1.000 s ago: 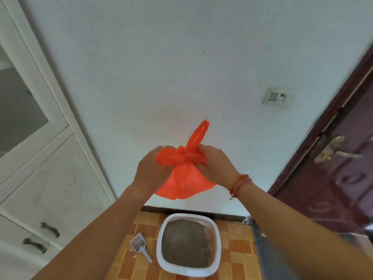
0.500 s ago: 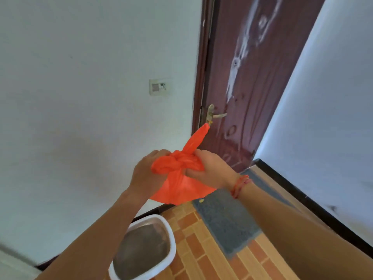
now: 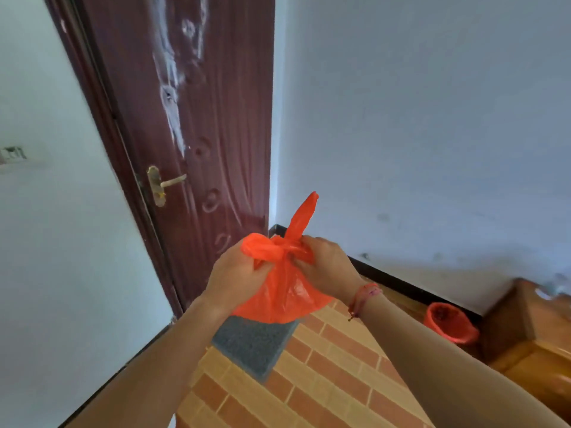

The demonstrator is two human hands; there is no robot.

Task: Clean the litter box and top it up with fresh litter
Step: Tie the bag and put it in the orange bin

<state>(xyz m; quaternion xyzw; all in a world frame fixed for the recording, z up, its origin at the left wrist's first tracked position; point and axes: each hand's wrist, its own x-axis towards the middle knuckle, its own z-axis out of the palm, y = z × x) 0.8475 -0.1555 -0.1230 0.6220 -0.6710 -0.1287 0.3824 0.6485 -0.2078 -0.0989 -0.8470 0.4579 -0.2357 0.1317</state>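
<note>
Both hands are up in front of the door [image 3: 197,118], left hand [image 3: 238,276] and right hand [image 3: 327,267] gripping the knotted orange bag [image 3: 284,291] over the grey mat [image 3: 253,344].

Left hand [image 3: 239,276] clenched, right hand [image 3: 329,267] pinching, forearms extended

Soft, even daylight fills the scene, with no hard shadows. Glare streaks whitely down the glossy door [image 3: 197,118]. Wide-angle distortion bends the door frame [image 3: 102,125] and walls, and the left edge smears with blur.
</note>
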